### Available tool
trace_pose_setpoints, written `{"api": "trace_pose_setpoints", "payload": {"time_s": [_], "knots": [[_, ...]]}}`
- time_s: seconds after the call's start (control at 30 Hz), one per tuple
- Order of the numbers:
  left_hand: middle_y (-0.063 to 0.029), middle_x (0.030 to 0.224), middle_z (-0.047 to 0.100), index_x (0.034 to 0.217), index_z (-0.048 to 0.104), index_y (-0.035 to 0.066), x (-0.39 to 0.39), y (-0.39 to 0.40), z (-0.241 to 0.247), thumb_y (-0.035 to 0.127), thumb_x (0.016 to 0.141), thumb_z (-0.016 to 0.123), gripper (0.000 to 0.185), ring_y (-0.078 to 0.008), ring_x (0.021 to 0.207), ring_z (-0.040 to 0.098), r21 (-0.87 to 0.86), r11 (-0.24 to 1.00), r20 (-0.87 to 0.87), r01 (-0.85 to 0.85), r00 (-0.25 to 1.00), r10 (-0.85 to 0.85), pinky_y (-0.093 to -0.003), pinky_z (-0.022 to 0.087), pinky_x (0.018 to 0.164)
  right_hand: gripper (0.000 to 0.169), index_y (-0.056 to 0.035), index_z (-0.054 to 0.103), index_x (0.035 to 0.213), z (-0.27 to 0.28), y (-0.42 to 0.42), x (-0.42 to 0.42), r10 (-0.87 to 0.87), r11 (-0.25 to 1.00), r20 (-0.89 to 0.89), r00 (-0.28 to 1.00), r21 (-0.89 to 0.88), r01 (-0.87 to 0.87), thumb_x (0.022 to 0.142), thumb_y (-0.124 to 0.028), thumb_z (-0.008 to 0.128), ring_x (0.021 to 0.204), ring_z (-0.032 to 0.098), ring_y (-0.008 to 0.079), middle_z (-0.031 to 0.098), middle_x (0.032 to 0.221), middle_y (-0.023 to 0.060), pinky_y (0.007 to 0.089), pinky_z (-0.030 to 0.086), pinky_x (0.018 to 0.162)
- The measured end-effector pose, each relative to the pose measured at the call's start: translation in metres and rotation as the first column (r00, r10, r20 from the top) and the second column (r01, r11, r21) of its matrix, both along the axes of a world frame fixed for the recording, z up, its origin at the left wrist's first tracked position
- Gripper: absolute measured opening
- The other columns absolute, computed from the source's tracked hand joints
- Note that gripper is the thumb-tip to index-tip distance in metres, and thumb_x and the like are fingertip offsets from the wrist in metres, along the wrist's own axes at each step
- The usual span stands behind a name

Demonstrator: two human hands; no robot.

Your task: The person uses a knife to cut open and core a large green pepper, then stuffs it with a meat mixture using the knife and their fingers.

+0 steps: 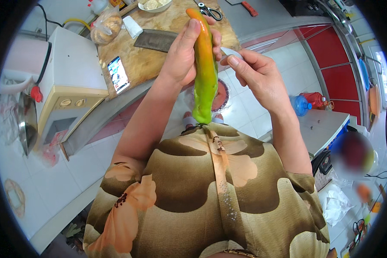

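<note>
My left hand (183, 53) is wrapped around the upper half of a long pepper (205, 71). The pepper is orange toward its far tip and green toward the stem end, which points at my body. Close to its right side, my right hand (258, 72) pinches a small, thin, pale utensil (231, 52) with a curved edge between thumb and fingers. Most of that utensil is hidden by the fingers, so I cannot tell its exact kind. Beyond my left hand, a cleaver blade (156, 40) lies flat on a wooden cutting board (145, 66).
Scissors (210, 12), a white bowl (155, 5), a plastic bag of food (106, 27) and a lit smartphone (118, 74) rest on the board. A toaster oven (74, 87) stands left. Below the pepper, a round basin (222, 96) sits near my feet. A red-handled tool (250, 8) lies on the grey counter.
</note>
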State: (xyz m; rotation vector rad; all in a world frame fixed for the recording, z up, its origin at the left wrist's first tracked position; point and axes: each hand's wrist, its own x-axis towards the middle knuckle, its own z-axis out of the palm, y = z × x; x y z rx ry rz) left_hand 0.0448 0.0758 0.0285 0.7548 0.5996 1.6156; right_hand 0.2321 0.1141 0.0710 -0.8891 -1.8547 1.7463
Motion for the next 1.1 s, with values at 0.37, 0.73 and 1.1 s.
{"api": "trace_pose_setpoints", "payload": {"time_s": [0.37, 0.73, 1.1], "knots": [[-0.0065, 0.091, 0.053, 0.121, 0.046, 0.009, 0.007, -0.006, 0.012, 0.050, 0.100, 0.044, 0.046, -0.0133, 0.078, 0.053, -0.071, 0.997, -0.082, 0.011, 0.996, -0.017, -0.0270, 0.048, 0.073, 0.026, -0.0019, 0.067, 0.094, 0.020, -0.007, -0.006, -0.106, 0.940, 0.201, 0.974, 0.341, 0.032, 0.096, -0.026, 0.057, 0.061, 0.057, 0.0144, 0.060, 0.067, 0.0100, 0.0320, 0.045, 0.057], [-0.0045, 0.083, 0.057, 0.117, 0.048, 0.008, 0.006, -0.013, -0.002, 0.036, 0.102, 0.050, 0.032, -0.0111, 0.071, 0.053, -0.101, 0.985, -0.134, -0.142, 0.983, 0.128, -0.0254, 0.046, 0.065, 0.037, -0.0132, 0.052, 0.084, 0.057, 0.011, 0.050, 0.052, 0.989, -0.881, 0.471, -0.019, -0.144, 0.105, -0.037, 0.034, 0.048, 0.041, 0.0115, 0.040, 0.052, -0.0045, 0.0317, 0.046, 0.062], [-0.0066, 0.085, 0.052, 0.120, 0.044, 0.007, 0.004, -0.009, -0.005, 0.040, 0.103, 0.044, 0.037, -0.0148, 0.075, 0.052, -0.103, 0.985, -0.166, -0.136, 0.979, 0.118, -0.0308, 0.047, 0.070, 0.021, -0.0112, 0.055, 0.080, 0.145, -0.022, 0.020, 0.348, 0.921, -0.936, -0.062, 0.353, -0.165, 0.097, -0.020, 0.048, 0.046, 0.044, 0.0103, 0.045, 0.055, -0.0026, 0.0254, 0.037, 0.048]]}}
